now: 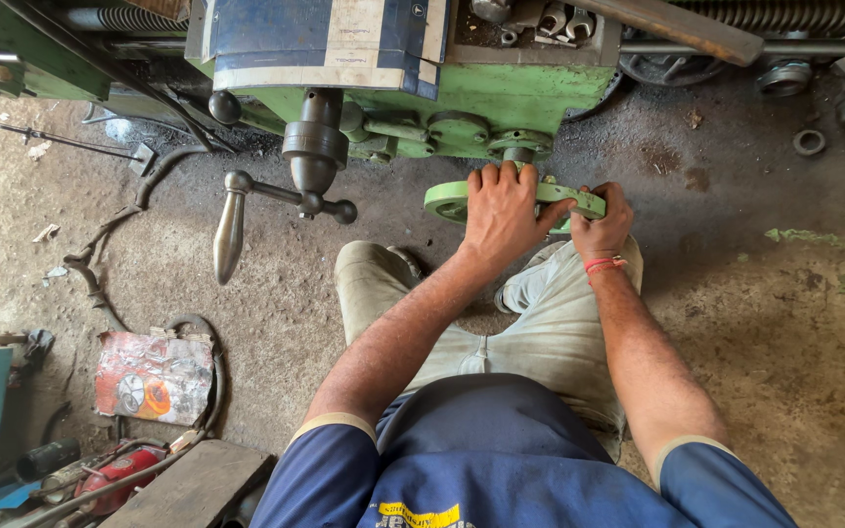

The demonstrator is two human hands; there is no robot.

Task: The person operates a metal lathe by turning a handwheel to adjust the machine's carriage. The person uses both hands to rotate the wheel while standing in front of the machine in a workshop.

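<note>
Both hands grip the green handwheel (454,200), a flat light-green disc seen edge-on just above the centre of the frame, directly below the green machine body (501,93). The left hand (503,217) lies palm-down over the wheel's middle, fingers curled over its far rim and pressed against it; the right hand (600,227) is closed in a fist around the wheel's right end, with a red thread band (602,263) at the wrist. Both forearms run down toward the lower centre, over light trousers and a dark blue shirt. Left of the wheel, a dark steel lever (230,233) with a tapered grip and a ball-ended crossbar hangs from a round hub on the machine. At upper right a metal ring (809,143) lies on the oily floor. At lower left sit a worn printed tin (154,376), a red canister (114,476), and a wooden plank (193,486).
</note>
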